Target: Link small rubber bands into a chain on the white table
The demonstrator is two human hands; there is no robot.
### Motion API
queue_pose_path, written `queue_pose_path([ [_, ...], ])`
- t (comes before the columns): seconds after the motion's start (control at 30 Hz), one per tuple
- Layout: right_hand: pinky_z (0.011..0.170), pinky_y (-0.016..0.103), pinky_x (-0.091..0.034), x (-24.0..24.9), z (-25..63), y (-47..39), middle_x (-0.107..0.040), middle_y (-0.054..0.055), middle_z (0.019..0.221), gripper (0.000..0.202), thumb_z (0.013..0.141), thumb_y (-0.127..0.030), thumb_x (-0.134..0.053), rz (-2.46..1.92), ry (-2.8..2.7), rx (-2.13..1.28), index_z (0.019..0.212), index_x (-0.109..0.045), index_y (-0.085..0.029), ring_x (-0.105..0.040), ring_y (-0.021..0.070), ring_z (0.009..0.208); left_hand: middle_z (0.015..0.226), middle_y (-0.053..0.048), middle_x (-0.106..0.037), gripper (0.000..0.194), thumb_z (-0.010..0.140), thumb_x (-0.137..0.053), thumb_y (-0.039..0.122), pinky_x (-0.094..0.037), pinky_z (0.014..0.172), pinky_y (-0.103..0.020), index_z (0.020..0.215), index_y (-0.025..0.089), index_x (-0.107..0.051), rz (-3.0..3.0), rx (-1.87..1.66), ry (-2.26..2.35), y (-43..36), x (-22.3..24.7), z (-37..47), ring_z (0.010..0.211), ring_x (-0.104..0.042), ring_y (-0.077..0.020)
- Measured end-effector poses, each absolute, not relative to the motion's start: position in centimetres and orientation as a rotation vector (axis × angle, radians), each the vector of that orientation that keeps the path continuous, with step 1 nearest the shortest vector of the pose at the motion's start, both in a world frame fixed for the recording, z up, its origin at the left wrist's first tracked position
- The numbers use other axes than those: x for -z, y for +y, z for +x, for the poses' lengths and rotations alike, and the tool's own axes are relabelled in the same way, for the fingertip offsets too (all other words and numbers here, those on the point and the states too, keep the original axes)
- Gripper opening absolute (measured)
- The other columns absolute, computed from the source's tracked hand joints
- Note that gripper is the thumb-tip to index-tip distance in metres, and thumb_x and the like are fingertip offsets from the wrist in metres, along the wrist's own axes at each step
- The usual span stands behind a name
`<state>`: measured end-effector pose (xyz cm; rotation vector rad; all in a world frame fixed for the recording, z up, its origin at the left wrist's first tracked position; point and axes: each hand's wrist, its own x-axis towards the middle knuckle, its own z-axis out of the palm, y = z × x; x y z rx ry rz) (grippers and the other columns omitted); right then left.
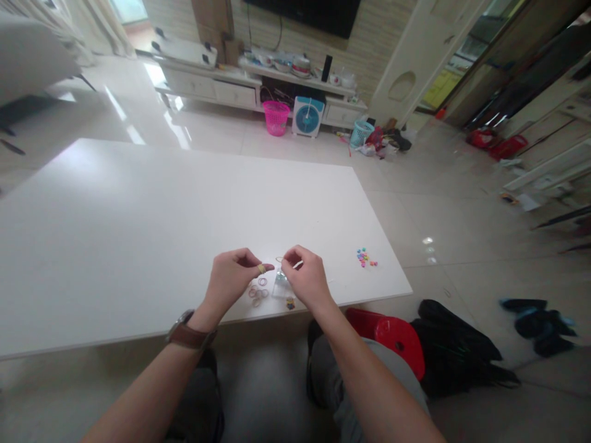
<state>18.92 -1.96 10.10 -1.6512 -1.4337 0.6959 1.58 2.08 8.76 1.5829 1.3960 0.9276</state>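
Forearms (pixel 376 369) nearest; left hand (pixel 231 275) holding yellow band (pixel 261 269), right hand (pixel 305 275) pinching thin ring (pixel 278 259); TV logo (pixel 300 13) unreadable.

Through the head view I see a pink basket (pixel 276 119) just beside a blue-and-white fan (pixel 308 116), before a low white cabinet (pixel 235 94). Nearer, I make out a red stool (pixel 401 339) beside a black heap (pixel 455 347).

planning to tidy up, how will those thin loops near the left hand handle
The thin loops look slender, so probably light and perhaps floppy. Lying flat on the white table, they'd likely slide rather than roll.
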Motion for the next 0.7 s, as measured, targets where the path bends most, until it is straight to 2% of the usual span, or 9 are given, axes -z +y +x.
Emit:
queue_pose_path([
  [0.2,0.068,0.027,-0.043,-10.4,19.9,-2.0,-0.069,-0.001,0.077,0.008,0.082,-0.022,-0.062,-1.851,-1.530,-0.664,0.075,-0.065,-0.022,-0.061,0.0145,0.071,0.062,-0.003,-0.074,0.019,0.065,-0.085,0.036,-0.046,0.051,-0.024,0.061,0.020,-0.076,1.580,-0.888,1.366,2.1,-8.7,1.4,0.055,-0.064,-0.0149],
  [0.4,0.075,0.028,-0.042,-9.4,20.4,-2.5,-0.072,0.005,0.093,0.013,0.084,-0.018,-0.061,-2.037,-1.997,-0.650,0.080,-0.072,-0.022,-0.062,0.0188,0.090,0.071,-0.003,-0.079,0.003,0.067,-0.079,0.025,-0.057,0.061,-0.028,0.067,0.022,-0.080,1.596,-0.869,1.293,2.3,-8.7,1.3,0.066,-0.073,-0.0194],
  [0.7,0.072,0.030,-0.043,-8.7,20.2,-2.9,-0.073,0.010,0.097,0.020,0.084,-0.010,-0.059,-2.156,-2.204,-0.619,0.085,-0.076,-0.021,-0.066,0.0225,0.092,0.074,-0.004,-0.079,0.006,0.070,-0.076,0.023,-0.056,0.063,-0.029,0.072,0.022,-0.081,1.601,-0.809,1.284,2.6,-8.7,1.2,0.068,-0.074,-0.0197],
])
